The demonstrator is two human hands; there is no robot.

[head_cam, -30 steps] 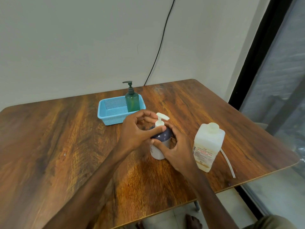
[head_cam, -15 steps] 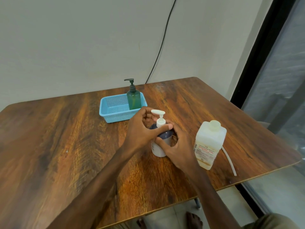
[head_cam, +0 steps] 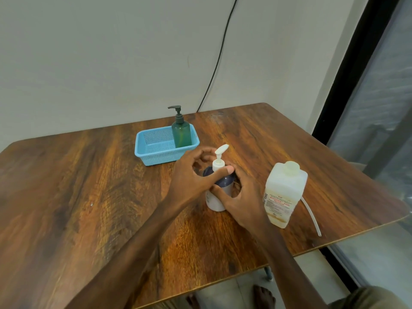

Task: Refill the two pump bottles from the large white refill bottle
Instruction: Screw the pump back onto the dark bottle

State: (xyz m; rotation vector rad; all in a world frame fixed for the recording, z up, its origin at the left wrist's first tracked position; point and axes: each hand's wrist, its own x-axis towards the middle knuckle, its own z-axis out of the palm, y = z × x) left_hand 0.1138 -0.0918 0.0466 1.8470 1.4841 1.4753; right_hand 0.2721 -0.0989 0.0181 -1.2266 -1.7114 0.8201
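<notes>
White plastic pump bottle (head_cam: 214,202) with a dark navy shoulder stands upright near the middle of the brown wooden table (head_cam: 89,197), held between both hands. The left hand (head_cam: 189,177) reaches in from above, its thumb and fingers curled round the white collar (head_cam: 217,165) at the foot of the pump head (head_cam: 221,150), pinching it. The right hand (head_cam: 245,197) has its fingers and thumb wrapped round the body just under the navy shoulder, bracing the bottle against the tabletop.

Judging by this grip, the pump is being unscrewed so that the bottle can be filled. The bottle looks light and rigid, with smooth, glossy walls that could slip if any soap is on them, so a firm hold low on the body is wise. The turning is best done at the collar, since the long nozzle would probably only swivel. The dip tube may drip when it comes out.

The large white refill bottle (head_cam: 284,192), square-shouldered and capped, stands just beside the right wrist, with a thin clear tube (head_cam: 312,217) lying on the table next to it. Farther back, the dark green pump bottle (head_cam: 182,136) stands in a pale blue perforated basket (head_cam: 142,150).
</notes>
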